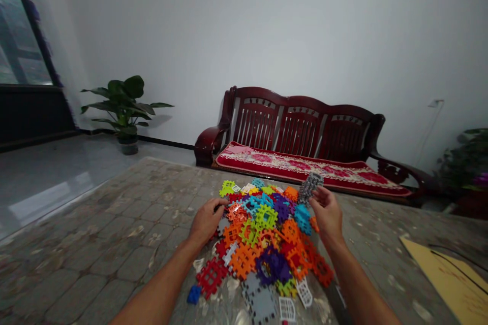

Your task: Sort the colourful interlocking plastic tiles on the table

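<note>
A heap of colourful plastic interlocking building pieces lies on the table, in orange, red, green, purple and blue. At its left edge is my left hand, its fingers reaching to the pieces with a gap between thumb and fingers; nothing shows in it. My right hand is at the far right side of the heap, fingers curled against a tilted grey speckled piece. The fingers partly cover where they meet it. Nearest me are a grey flat piece, white window-like pieces and a small blue block.
The table has a grey tile-patterned cover. A yellow-brown sheet with a dark cord lies at the right. Beyond the table stands a dark wooden bench with a red floral cushion. A potted plant stands at the left.
</note>
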The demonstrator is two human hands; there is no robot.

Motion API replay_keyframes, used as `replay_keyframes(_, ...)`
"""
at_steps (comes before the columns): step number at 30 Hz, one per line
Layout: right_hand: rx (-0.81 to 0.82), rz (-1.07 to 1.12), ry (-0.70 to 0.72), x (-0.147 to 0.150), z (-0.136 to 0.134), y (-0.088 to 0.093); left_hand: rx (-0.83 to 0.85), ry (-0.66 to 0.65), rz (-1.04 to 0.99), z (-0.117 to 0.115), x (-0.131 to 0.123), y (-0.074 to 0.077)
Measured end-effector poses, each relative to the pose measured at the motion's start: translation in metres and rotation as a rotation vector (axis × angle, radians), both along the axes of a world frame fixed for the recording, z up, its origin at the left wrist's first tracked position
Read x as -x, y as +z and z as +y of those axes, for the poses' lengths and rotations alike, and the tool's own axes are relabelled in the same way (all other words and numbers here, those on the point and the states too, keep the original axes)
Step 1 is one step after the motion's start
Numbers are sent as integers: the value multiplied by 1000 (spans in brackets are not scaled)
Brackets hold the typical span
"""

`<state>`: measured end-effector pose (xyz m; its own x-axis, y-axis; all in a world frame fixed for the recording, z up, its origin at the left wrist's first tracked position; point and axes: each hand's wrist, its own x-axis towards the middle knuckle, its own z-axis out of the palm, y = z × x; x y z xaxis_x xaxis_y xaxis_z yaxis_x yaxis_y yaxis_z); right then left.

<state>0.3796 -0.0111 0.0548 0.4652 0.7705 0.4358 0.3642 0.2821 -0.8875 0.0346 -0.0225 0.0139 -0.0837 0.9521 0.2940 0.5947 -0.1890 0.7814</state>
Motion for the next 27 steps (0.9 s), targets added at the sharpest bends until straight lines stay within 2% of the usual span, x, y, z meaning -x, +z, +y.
replay_keyframes(1,-1,11,-48,-11,5,-6,1,0,4,0,0,0)
replay_keyframes(3,75,-16,-55,-32,18,-18,2,-2,7,0,0,1)
replay_keyframes(8,239,-131,58,-66,46,-33,16,-5,24,1,1,0)
replay_keyframes(16,344,12,307,-69,60,-29,22,8,59,2,2,-2)
replay_keyframes(27,396,-156,310,-76,68,-44,41,15,60,2,2,-1)
